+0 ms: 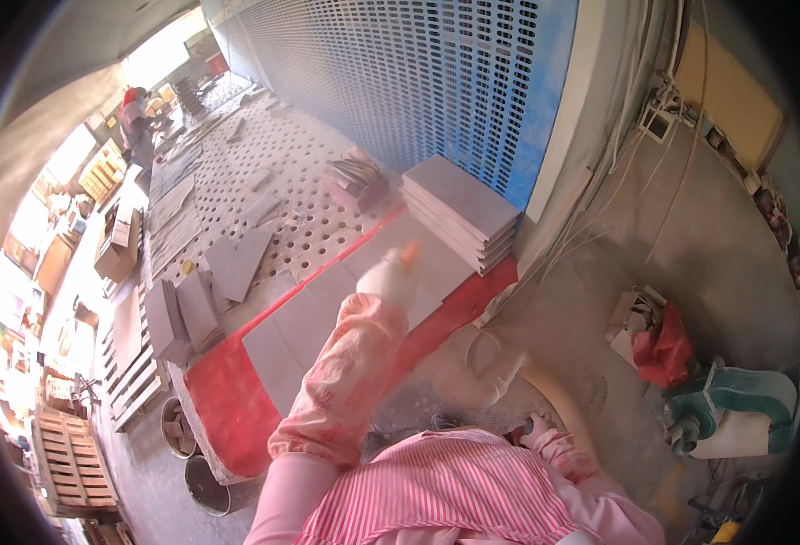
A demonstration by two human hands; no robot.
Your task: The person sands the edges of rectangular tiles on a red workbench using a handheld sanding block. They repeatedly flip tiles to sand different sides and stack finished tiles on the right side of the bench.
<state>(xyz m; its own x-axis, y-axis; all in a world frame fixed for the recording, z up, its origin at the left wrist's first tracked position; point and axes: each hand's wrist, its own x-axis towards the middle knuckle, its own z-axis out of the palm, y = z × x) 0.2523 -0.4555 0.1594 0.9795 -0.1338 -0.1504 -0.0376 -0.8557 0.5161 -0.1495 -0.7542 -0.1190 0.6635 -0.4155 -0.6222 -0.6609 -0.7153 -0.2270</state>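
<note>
My left hand, in a white glove with orange at the fingertips, reaches over a row of flat grey tiles on a red-covered strip of the workbench. It is blurred, so its grip and any contact with the tiles cannot be told. Low beside my striped apron, my right hand is closed around a dark tool handle; the rest of that tool is hidden. Beyond my left hand, several large tiles are stacked at the end of the strip.
A blue slotted panel rises behind the perforated benchtop. Tile stacks stand at the bench's left edge, above buckets. A pale hose and green machine are at right. Another person works far off.
</note>
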